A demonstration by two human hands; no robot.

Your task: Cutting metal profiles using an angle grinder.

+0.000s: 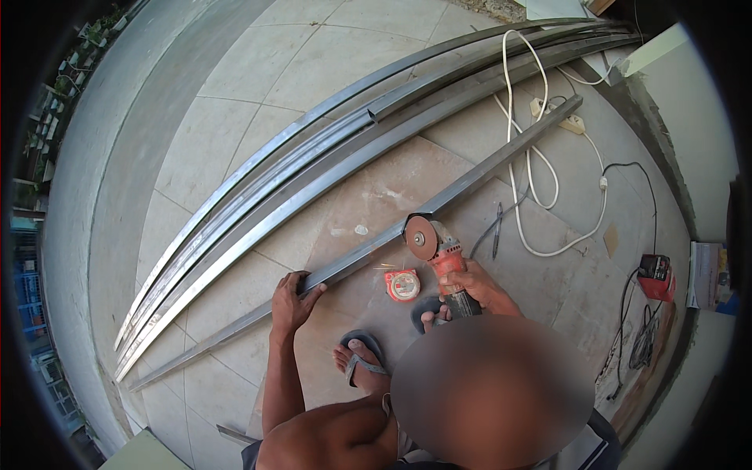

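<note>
A long grey square metal tube [486,180] lies slantwise across the floor in front of me. My left hand [293,302] grips it left of its middle, with fingers over the far side and thumb on the near side. My right hand [479,285] is closed round a red and black angle grinder [448,257]. Its reddish-brown disc [421,237] stands right beside the tube, at a dark notch or gap in it; whether disc and metal touch I cannot tell. A red and white tape measure [403,285] lies on the floor between my hands.
Several long metal profiles [298,168] lie beyond the tube. A white cable [511,94] loops over them to a power strip [558,116]. A dark pen [497,231] is right of the grinder. Far right sit a red and black tool [656,277] and a dark cord [644,337].
</note>
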